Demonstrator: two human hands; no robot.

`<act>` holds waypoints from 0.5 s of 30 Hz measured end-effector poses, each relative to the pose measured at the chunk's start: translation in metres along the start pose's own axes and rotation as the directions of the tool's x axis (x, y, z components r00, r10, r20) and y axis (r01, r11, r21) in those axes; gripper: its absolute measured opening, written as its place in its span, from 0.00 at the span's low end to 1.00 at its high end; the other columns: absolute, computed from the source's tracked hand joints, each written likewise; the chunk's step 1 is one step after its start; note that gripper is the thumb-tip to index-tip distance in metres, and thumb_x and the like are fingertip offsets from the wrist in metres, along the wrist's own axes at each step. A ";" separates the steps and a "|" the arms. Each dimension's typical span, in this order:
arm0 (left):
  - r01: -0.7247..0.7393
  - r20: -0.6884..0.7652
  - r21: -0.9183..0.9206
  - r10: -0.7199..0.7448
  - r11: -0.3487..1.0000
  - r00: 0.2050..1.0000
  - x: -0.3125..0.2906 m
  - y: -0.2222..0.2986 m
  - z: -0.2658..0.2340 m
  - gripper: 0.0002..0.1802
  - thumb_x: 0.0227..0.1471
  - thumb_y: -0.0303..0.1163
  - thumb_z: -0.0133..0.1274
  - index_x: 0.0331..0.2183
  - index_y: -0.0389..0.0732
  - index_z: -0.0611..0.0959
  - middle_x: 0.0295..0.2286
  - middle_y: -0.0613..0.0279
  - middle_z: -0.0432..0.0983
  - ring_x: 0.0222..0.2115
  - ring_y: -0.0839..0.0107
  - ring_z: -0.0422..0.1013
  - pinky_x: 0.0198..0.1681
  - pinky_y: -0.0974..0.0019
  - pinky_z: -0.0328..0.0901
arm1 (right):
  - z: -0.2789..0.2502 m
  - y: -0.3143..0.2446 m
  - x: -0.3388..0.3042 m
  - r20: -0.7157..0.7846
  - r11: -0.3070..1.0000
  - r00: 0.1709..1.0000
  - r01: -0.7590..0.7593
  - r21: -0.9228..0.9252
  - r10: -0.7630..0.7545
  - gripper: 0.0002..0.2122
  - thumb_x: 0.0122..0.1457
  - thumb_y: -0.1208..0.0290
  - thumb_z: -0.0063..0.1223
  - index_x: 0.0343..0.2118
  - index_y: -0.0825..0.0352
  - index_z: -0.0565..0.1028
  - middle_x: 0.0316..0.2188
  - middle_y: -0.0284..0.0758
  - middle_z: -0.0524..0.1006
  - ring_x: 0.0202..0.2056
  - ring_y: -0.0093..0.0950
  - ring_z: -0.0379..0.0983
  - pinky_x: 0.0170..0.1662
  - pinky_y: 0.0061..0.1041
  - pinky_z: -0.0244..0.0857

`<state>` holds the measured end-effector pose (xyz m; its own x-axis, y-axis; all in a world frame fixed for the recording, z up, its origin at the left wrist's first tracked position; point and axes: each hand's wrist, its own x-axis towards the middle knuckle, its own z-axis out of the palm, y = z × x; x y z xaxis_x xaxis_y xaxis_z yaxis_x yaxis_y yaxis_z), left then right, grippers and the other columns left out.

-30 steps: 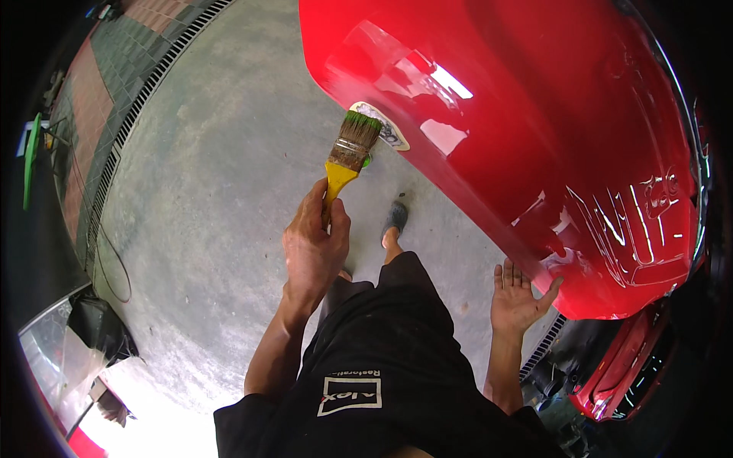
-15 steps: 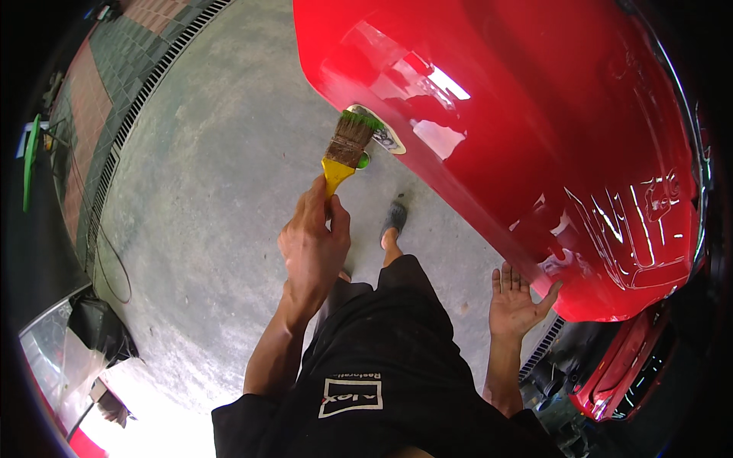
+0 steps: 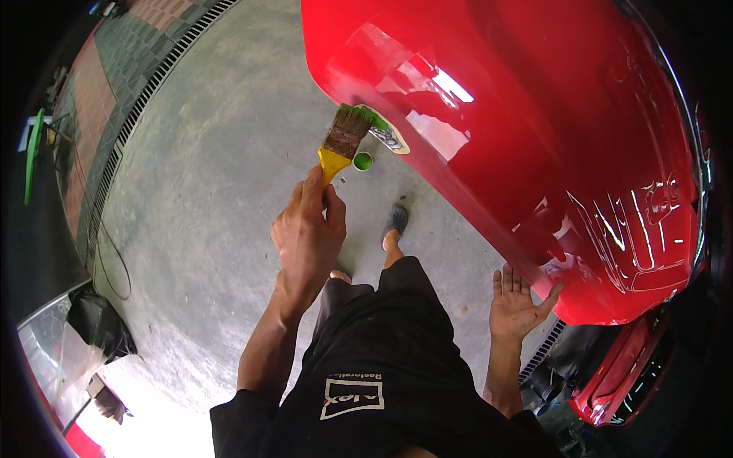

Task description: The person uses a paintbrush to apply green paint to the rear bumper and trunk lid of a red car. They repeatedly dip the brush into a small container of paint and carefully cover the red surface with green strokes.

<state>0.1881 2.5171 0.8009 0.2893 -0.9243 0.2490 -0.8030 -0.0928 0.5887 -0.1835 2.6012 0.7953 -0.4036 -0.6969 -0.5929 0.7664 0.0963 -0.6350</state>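
Fingers [image 3: 311, 188] of left hand [image 3: 308, 231] closed round yellow handle [image 3: 334, 162] of paintbrush [image 3: 346, 137]; right hand [image 3: 517, 311] spread, empty, near red panel [image 3: 519, 114]. Brush tip at pale-rimmed patch [image 3: 392, 140] on panel edge. Likely light; handle stiff, green-tipped bristles [image 3: 353, 117] soft, maybe wet. Best hold: handle, clear of bristles.

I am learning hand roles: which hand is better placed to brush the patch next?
Probably the left hand: it grips the brush, whose green-tipped bristles are at the patch. The right hand is open, empty and farther away.
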 end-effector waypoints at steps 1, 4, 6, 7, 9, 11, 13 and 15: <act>-0.006 -0.016 -0.013 0.005 1.000 1.000 0.000 0.001 0.000 0.18 0.62 0.26 0.59 0.53 0.39 0.82 0.31 0.56 0.82 0.23 0.56 0.80 0.25 0.55 0.72 | -0.001 0.000 0.001 -0.001 1.000 1.000 -0.001 0.005 0.001 0.40 0.52 0.29 0.68 0.48 0.68 0.77 0.53 0.38 0.77 0.57 0.37 0.73 0.69 0.42 0.59; -0.047 -0.016 0.005 0.047 0.999 0.999 0.001 0.000 0.006 0.19 0.62 0.27 0.58 0.54 0.40 0.81 0.31 0.56 0.81 0.23 0.55 0.80 0.24 0.54 0.72 | 0.000 0.002 -0.001 0.007 1.000 1.000 0.004 -0.009 -0.004 0.40 0.51 0.29 0.68 0.48 0.68 0.78 0.53 0.38 0.78 0.57 0.37 0.73 0.69 0.42 0.59; 0.024 0.015 0.022 -0.025 0.999 1.000 0.001 0.005 0.003 0.19 0.62 0.26 0.59 0.55 0.39 0.83 0.35 0.53 0.84 0.27 0.58 0.82 0.30 0.57 0.74 | -0.001 0.000 0.000 -0.002 1.000 1.000 0.002 -0.007 -0.002 0.40 0.51 0.29 0.68 0.47 0.68 0.78 0.53 0.39 0.78 0.57 0.37 0.73 0.69 0.43 0.59; 0.059 0.029 0.031 -0.060 0.998 0.998 0.001 0.007 0.002 0.19 0.63 0.26 0.59 0.55 0.39 0.84 0.38 0.52 0.85 0.28 0.60 0.83 0.32 0.58 0.75 | -0.001 -0.001 0.000 -0.006 1.000 1.000 0.001 -0.006 -0.001 0.40 0.51 0.29 0.68 0.47 0.68 0.78 0.53 0.39 0.78 0.57 0.37 0.73 0.69 0.43 0.59; -0.003 -0.022 0.041 0.004 0.999 1.000 0.000 0.006 0.005 0.18 0.62 0.26 0.58 0.54 0.39 0.82 0.32 0.55 0.82 0.24 0.57 0.80 0.26 0.56 0.72 | -0.002 0.000 0.000 -0.006 1.000 1.000 0.000 0.002 0.000 0.40 0.51 0.29 0.68 0.47 0.68 0.78 0.53 0.39 0.78 0.57 0.37 0.73 0.69 0.43 0.59; -0.031 -0.050 0.057 0.034 0.998 0.998 0.000 0.004 0.009 0.18 0.62 0.27 0.58 0.54 0.40 0.81 0.30 0.56 0.80 0.22 0.56 0.79 0.22 0.55 0.71 | -0.002 0.000 0.001 -0.004 1.000 1.000 -0.002 0.004 0.002 0.40 0.51 0.29 0.68 0.48 0.69 0.78 0.53 0.39 0.78 0.57 0.37 0.73 0.69 0.43 0.60; -0.024 -0.054 0.076 0.028 0.997 0.998 0.000 0.002 0.011 0.18 0.62 0.27 0.59 0.54 0.40 0.81 0.30 0.57 0.80 0.22 0.56 0.79 0.22 0.55 0.71 | -0.003 -0.001 0.001 -0.001 1.000 1.000 -0.004 0.000 0.004 0.40 0.51 0.29 0.68 0.48 0.69 0.78 0.53 0.39 0.78 0.57 0.37 0.73 0.69 0.43 0.60; -0.027 -0.067 0.067 0.032 0.997 0.997 0.000 0.006 0.008 0.18 0.62 0.27 0.58 0.53 0.40 0.81 0.30 0.57 0.80 0.22 0.56 0.79 0.22 0.55 0.71 | -0.003 -0.001 0.001 -0.009 1.000 1.000 -0.004 0.000 0.004 0.41 0.51 0.29 0.68 0.48 0.69 0.78 0.53 0.39 0.78 0.57 0.38 0.73 0.69 0.43 0.60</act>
<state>0.1786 2.5130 0.7983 0.2980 -0.8999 0.3183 -0.8436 -0.0923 0.5290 -0.1854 2.6024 0.7940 -0.4054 -0.6898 -0.5999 0.7680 0.0990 -0.6328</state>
